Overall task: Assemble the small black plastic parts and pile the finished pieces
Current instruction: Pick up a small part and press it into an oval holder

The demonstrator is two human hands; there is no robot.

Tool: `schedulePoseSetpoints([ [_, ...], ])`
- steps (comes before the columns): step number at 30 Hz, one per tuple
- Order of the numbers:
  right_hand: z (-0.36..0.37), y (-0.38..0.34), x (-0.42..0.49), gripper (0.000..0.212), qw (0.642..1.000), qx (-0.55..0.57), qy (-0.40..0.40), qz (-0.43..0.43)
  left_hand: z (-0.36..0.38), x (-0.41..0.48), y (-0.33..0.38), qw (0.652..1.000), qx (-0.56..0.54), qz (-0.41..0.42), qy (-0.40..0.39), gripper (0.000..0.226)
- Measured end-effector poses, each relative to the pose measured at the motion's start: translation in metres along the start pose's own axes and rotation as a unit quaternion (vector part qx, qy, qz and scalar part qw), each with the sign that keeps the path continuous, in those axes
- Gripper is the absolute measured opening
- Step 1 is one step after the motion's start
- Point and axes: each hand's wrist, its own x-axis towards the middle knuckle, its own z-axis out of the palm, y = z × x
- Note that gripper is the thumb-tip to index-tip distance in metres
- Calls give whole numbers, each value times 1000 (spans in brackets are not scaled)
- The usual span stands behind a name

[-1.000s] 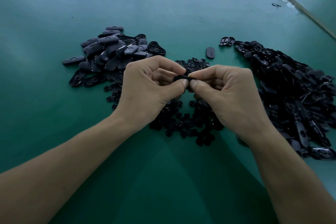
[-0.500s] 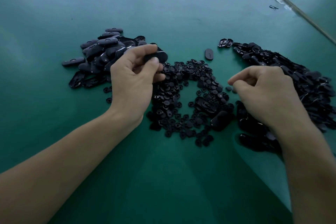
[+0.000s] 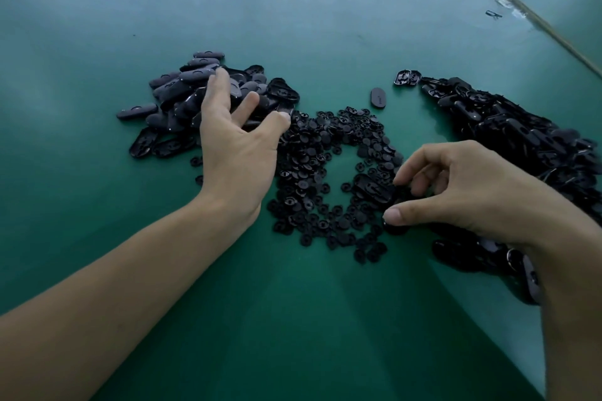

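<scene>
on the green tabletop [image 3: 325, 319], the left hand [image 3: 237, 153] spreads loose fingers [image 3: 221, 85] over the pile of finished black oval plastic pieces [image 3: 176, 94]; the right hand [image 3: 472, 192] pinches a black oval plastic shell [image 3: 373, 189] among small round black parts [image 3: 312, 166]

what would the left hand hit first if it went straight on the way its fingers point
The pile of finished oval pieces, directly ahead of the left hand. Its spread fingers already reach over the pile's near edge and may be touching it; depth is unclear.
</scene>
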Motion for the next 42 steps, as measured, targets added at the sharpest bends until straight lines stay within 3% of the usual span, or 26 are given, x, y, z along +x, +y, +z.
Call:
schedulePoseSetpoints([
  [3, 2, -1, 0, 66, 1000, 11, -6, -7, -2, -2, -3, 998, 39, 43, -16, 78],
  [8, 4, 2, 3, 60, 999, 30, 6, -38, 1, -10, 2, 988, 81, 114, -72, 24],
  [12, 5, -1, 1, 48, 990, 111, -33, -84, 3, -19, 5, 976, 76, 142, -146, 13],
  [14, 8, -5, 2, 40, 979, 171, -14, -112, 4, -21, 8, 974, 65, 130, -174, 7],
  [17, 17, -7, 8, 27, 952, 274, 42, -132, 4, -22, 8, 968, 76, 125, -206, 8],
  [21, 30, -9, 13, 12, 936, 319, 70, -128, 3, -23, 7, 958, 100, 121, -242, 18],
  [25, 36, -9, 16, 16, 924, 358, 81, -108, 2, -21, 4, 954, 105, 120, -256, 26],
  [30, 42, -7, 20, 6, 927, 346, 94, -107, 3, -21, 4, 949, 115, 125, -265, 31],
  [36, 45, -1, 25, 12, 948, 204, 172, -175, 4, -23, 4, 952, 136, 131, -242, 31],
  [42, 46, -1, 26, 10, 943, 212, 179, -183, 3, -21, 5, 952, 134, 121, -247, 31],
])
